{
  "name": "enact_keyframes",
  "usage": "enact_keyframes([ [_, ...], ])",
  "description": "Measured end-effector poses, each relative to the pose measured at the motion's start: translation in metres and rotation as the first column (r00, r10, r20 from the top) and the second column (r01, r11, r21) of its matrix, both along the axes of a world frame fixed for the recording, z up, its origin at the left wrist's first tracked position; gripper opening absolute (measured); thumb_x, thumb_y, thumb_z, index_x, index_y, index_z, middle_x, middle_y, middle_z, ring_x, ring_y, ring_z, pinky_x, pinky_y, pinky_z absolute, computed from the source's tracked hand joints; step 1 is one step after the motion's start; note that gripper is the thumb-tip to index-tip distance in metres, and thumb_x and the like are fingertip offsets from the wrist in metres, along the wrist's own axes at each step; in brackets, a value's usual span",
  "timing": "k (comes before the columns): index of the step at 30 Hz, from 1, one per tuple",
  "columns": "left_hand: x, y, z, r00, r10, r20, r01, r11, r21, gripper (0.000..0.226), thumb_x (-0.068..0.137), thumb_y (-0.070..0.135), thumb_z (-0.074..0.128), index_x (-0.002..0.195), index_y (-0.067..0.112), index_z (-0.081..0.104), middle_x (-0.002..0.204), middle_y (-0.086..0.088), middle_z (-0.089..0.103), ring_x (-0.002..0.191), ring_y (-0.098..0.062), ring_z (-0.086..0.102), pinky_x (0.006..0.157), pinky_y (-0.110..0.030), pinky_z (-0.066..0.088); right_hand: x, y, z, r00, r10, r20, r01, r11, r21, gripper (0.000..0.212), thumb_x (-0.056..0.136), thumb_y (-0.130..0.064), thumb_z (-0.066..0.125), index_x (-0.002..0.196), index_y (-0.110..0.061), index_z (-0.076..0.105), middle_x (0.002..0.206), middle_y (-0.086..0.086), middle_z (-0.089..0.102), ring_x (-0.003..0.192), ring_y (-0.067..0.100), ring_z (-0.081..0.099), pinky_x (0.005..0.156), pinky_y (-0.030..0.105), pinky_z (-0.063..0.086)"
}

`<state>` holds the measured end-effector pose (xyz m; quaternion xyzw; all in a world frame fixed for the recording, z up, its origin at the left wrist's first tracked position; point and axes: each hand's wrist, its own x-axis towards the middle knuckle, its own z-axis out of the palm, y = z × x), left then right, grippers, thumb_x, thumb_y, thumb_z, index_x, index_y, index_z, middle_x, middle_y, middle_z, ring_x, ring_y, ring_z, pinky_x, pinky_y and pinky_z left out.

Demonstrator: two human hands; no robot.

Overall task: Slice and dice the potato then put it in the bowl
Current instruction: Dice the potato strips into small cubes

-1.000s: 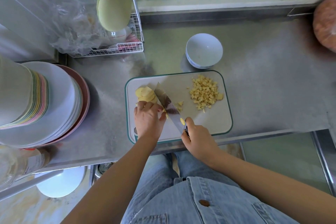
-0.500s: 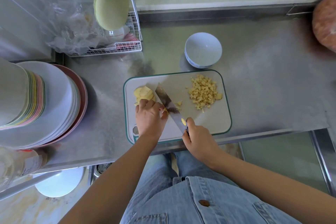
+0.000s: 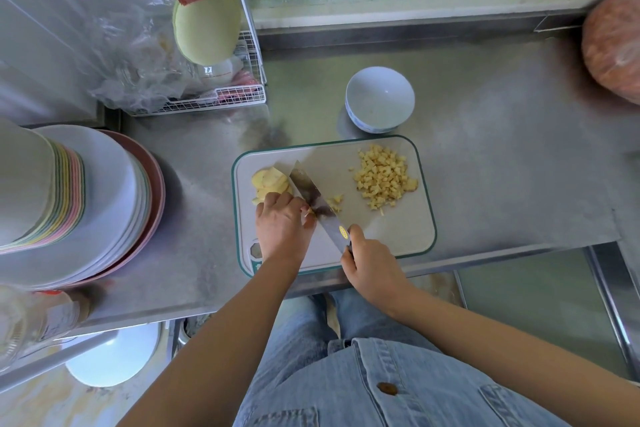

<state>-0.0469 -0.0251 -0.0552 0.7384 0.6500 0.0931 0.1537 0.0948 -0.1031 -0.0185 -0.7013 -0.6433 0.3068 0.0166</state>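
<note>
The left hand (image 3: 282,227) curls its fingertips (image 3: 277,200) down onto a fanned stack of potato slices (image 3: 272,180). Its knuckles face the blade, a hold that seems meant to pin the slices flat and keep the tips clear of the edge. Hard against those knuckles on their right, the knife (image 3: 311,198) slants edge-down across the cutting board (image 3: 398,236). The right hand (image 3: 369,265) has its fingers wrapped tight round the handle at the board's near edge, and the handle itself is almost wholly hidden in the grip. Just past the blade lie a few loose cubes (image 3: 335,202). Farther right of both hands sits the heap of diced potato (image 3: 382,180), probably pushed aside to keep the cutting spot open. The dicing looks well along, with the slices under the left fingers as the part left to cut. Beyond the board's far edge, ahead of the right hand, the bowl (image 3: 379,97) stands upright on the steel counter (image 3: 502,149) with nothing in it, so no potato has gone in yet. Far to the left of the left hand rises a stack of plates (image 3: 86,201).
</note>
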Motion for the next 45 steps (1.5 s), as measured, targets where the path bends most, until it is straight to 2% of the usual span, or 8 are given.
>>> enact_keyframes([
  [9, 0.002, -0.002, 0.001, 0.999, 0.045, 0.018, -0.044, 0.998, -0.045, 0.012, 0.061, 0.020, 0.082, 0.070, 0.018, 0.074, 0.075, -0.001, 0.069, 0.082, -0.031, 0.058, 0.069, -0.036, 0.044, 0.003, -0.008, -0.001, 1.000, -0.004, -0.020, 0.004, 1.000, -0.002, 0.010, 0.095, -0.015, 0.042, 0.092, -0.016, 0.032, 0.060, -0.003, 0.041, 0.055, 0.023, 0.042, 0.052, 0.033, 0.030],
  [12, 0.002, -0.001, 0.001, 0.999, 0.043, 0.008, -0.043, 0.998, -0.045, 0.011, 0.064, 0.018, 0.082, 0.072, 0.017, 0.075, 0.077, -0.003, 0.070, 0.085, -0.031, 0.058, 0.071, -0.037, 0.044, 0.003, -0.006, -0.002, 1.000, -0.013, -0.021, 0.013, 1.000, 0.009, 0.011, 0.095, -0.014, 0.042, 0.090, -0.015, 0.032, 0.057, -0.006, 0.036, 0.052, 0.019, 0.038, 0.045, 0.029, 0.022],
  [22, 0.002, 0.004, 0.016, 0.996, -0.008, -0.086, -0.006, 0.987, -0.161, 0.017, 0.087, 0.031, 0.066, 0.102, 0.025, 0.072, 0.110, 0.004, 0.066, 0.110, -0.022, 0.047, 0.090, -0.031, 0.036, 0.002, -0.002, -0.002, 0.993, -0.096, -0.069, 0.098, 0.995, 0.034, 0.010, 0.094, -0.014, 0.044, 0.089, -0.011, 0.036, 0.060, -0.001, 0.042, 0.060, 0.031, 0.052, 0.054, 0.033, 0.029],
  [26, -0.005, 0.001, 0.018, 0.997, -0.060, -0.057, 0.051, 0.988, -0.144, 0.019, 0.088, 0.029, 0.065, 0.106, 0.027, 0.072, 0.112, 0.005, 0.066, 0.111, -0.022, 0.046, 0.091, -0.030, 0.034, 0.005, 0.001, 0.002, 0.987, -0.107, -0.116, 0.116, 0.990, 0.074, 0.007, 0.093, -0.011, 0.045, 0.092, -0.007, 0.040, 0.055, -0.004, 0.037, 0.048, 0.016, 0.037, 0.046, 0.032, 0.021],
  [32, -0.015, -0.004, 0.020, 0.999, 0.040, -0.028, -0.042, 0.995, -0.090, 0.018, 0.089, 0.025, 0.063, 0.106, 0.024, 0.071, 0.107, 0.000, 0.066, 0.104, -0.024, 0.048, 0.089, -0.032, 0.041, 0.009, -0.009, 0.007, 0.979, -0.074, -0.191, 0.094, 0.991, 0.100, 0.006, 0.093, -0.011, 0.046, 0.094, -0.007, 0.042, 0.053, -0.004, 0.038, 0.045, 0.013, 0.037, 0.045, 0.027, 0.024],
  [36, -0.023, -0.010, 0.015, 0.999, 0.040, 0.007, -0.039, 0.996, -0.079, 0.023, 0.087, 0.018, 0.065, 0.110, 0.018, 0.068, 0.114, -0.007, 0.061, 0.106, -0.027, 0.049, 0.091, -0.035, 0.041, 0.016, -0.025, 0.003, 0.973, -0.105, -0.205, 0.108, 0.994, 0.001, 0.013, 0.092, -0.013, 0.045, 0.084, -0.012, 0.034, 0.053, -0.002, 0.040, 0.047, 0.013, 0.038, 0.048, 0.032, 0.023],
  [42, -0.025, -0.014, 0.012, 0.999, 0.034, 0.007, -0.033, 0.991, -0.127, 0.031, 0.088, 0.016, 0.064, 0.118, 0.016, 0.062, 0.121, -0.008, 0.055, 0.110, -0.026, 0.048, 0.092, -0.035, 0.042, 0.011, -0.035, 0.001, 0.971, -0.092, -0.222, 0.084, 0.995, -0.045, 0.016, 0.092, -0.015, 0.044, 0.081, -0.009, 0.034, 0.055, 0.001, 0.041, 0.050, 0.017, 0.036, 0.049, 0.032, 0.023],
  [45, -0.025, -0.014, 0.014, 0.999, 0.032, 0.013, -0.030, 0.988, -0.152, 0.031, 0.088, 0.015, 0.061, 0.120, 0.016, 0.060, 0.123, -0.008, 0.053, 0.112, -0.025, 0.047, 0.090, -0.035, 0.044, 0.018, -0.030, -0.001, 0.973, -0.148, -0.175, 0.144, 0.989, -0.035, 0.015, 0.093, -0.014, 0.044, 0.082, -0.011, 0.034, 0.056, 0.000, 0.043, 0.050, 0.017, 0.039, 0.049, 0.033, 0.024],
])
